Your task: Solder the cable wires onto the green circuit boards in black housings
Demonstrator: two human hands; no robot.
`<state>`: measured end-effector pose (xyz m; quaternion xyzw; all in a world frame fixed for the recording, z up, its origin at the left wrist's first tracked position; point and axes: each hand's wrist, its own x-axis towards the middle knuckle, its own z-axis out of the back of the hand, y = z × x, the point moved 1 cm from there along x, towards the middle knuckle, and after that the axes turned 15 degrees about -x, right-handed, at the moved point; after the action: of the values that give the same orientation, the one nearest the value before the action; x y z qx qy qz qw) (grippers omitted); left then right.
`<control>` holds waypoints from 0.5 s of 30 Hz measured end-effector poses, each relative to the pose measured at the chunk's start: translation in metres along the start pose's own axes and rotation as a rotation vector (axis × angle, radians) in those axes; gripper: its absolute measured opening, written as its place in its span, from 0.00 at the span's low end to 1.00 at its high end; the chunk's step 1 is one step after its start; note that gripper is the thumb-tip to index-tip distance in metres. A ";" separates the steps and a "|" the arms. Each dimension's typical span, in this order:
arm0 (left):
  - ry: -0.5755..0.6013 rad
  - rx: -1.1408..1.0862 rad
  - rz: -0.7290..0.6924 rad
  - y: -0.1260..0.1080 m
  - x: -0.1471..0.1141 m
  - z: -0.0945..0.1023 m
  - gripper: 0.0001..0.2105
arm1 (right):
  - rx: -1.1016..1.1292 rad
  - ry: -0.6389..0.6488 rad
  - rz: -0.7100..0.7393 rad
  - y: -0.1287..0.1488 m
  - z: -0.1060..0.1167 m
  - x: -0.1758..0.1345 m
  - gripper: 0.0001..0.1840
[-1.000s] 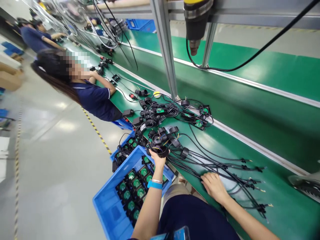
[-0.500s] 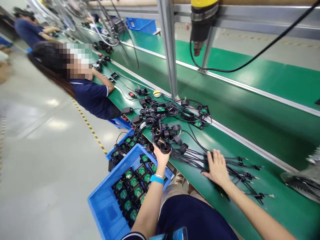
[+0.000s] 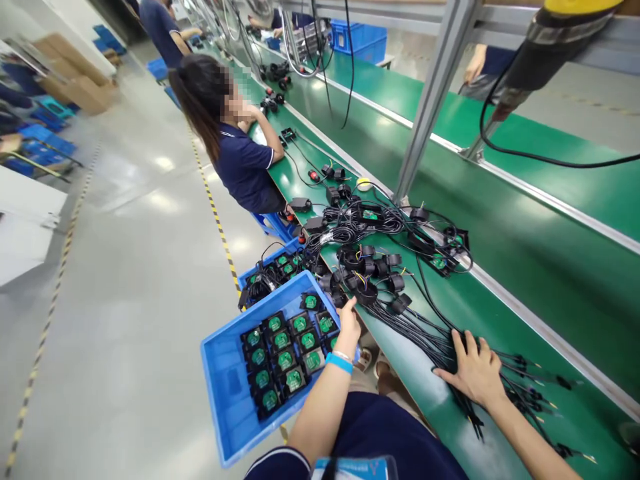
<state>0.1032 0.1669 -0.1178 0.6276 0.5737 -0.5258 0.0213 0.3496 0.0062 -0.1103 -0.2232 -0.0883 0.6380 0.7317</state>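
Note:
My right hand (image 3: pixel 475 370) lies with fingers spread over a bundle of black cables (image 3: pixel 417 333) on the green bench. Beyond it the cables fan out to ends with small black fittings and bare tips. My left hand (image 3: pixel 349 325), a blue band on its wrist, is at the bench's near edge beside the blue bin. Its thumb and fingers are apart, with nothing visible between them. Just past its thumb sits a round black housing (image 3: pixel 367 294) with coloured wires. Several more black housings (image 3: pixel 396 283) with wires cluster behind it.
Black parts with green circuit boards (image 3: pixel 285 361) fill much of the blue bin (image 3: pixel 213 393). Coiled cables (image 3: pixel 345 233) lie farther along the bench. A co-worker (image 3: pixel 243 157) sits at the left. A yellow-and-black tool (image 3: pixel 540 53) hangs near a metal post (image 3: pixel 435 100).
The view has swung left, shifting everything rightward. My left hand has come off the round black housing and drawn back to the bench edge. My right hand stays on the cables.

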 end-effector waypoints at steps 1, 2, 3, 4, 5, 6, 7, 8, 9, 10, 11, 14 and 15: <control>0.000 -0.004 -0.057 -0.002 0.002 0.004 0.19 | -0.002 0.008 -0.006 0.000 -0.001 0.001 0.52; 0.006 -0.006 -0.108 -0.004 0.001 0.009 0.20 | -0.007 0.014 -0.009 0.000 -0.002 0.002 0.52; 0.020 -0.007 -0.149 -0.006 0.000 0.015 0.22 | -0.014 0.020 -0.013 -0.001 -0.002 0.003 0.52; 0.040 -0.006 -0.179 -0.009 -0.001 0.021 0.23 | -0.023 0.027 -0.017 -0.001 0.000 0.004 0.52; 0.066 -0.001 -0.197 -0.012 -0.002 0.026 0.24 | -0.033 0.030 -0.022 -0.001 0.005 0.005 0.52; 0.092 0.006 -0.203 -0.015 -0.002 0.031 0.25 | -0.043 0.025 -0.031 0.000 0.011 0.005 0.52; 0.116 0.017 -0.201 -0.018 0.000 0.034 0.24 | -0.048 0.005 -0.041 0.001 0.019 0.005 0.50; 0.137 0.030 -0.196 -0.021 0.003 0.036 0.24 | -0.037 -0.037 -0.054 0.004 0.030 0.006 0.48; 0.154 0.046 -0.192 -0.023 0.007 0.036 0.22 | 0.007 -0.112 -0.047 0.010 0.042 0.007 0.44; 0.169 0.064 -0.190 -0.025 0.011 0.036 0.21 | 0.078 -0.207 -0.003 0.019 0.055 0.009 0.39; 0.180 0.085 -0.192 -0.026 0.016 0.035 0.21 | 0.161 -0.303 0.074 0.032 0.068 0.012 0.34; 0.196 0.164 -0.219 -0.031 0.025 0.035 0.20 | 0.339 -0.469 0.415 0.093 0.103 0.030 0.20; 0.198 0.200 -0.231 -0.033 0.027 0.037 0.19 | 0.344 -0.474 0.490 0.117 0.111 0.042 0.18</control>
<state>0.0497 0.1731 -0.1337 0.6051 0.5862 -0.5150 -0.1583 0.2059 0.0806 -0.0698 0.0421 -0.0904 0.8335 0.5435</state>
